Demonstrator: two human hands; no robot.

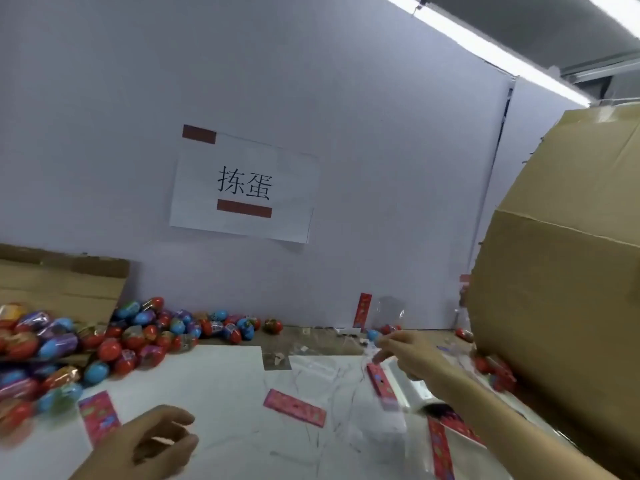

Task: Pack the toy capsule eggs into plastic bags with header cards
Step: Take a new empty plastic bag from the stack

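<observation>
**Bag at the right hand, eggs far off to the left**

The right hand [408, 355] reaches over the right part of the white table top [214, 379] and pinches the mouth of a clear plastic bag with a red printed header card [381, 386]. The bag's long axis runs from the fingertips back toward the near edge, its clear body trailing down toward the person. The blur hides how far the mouth is open.

The left hand [152, 441] hovers low near the table's near edge, fingers loosely curled and holding nothing, just beside a loose red header card [98, 415].

The heap of red, blue and purple foil-wrapped toy capsule eggs [69, 344] lies along the left edge and back-left corner, against a flat brown cardboard sheet [59, 285]. It thins into a row along the back edge under the white wall [346, 133]. From the bag the heap lies well apart, left and slightly back. The left hand is plainly the nearer one, so fetching eggs probably falls to it while the right holds the bag. A few eggs also sit near the right fingertips by the large brown cardboard box [561, 306].
</observation>
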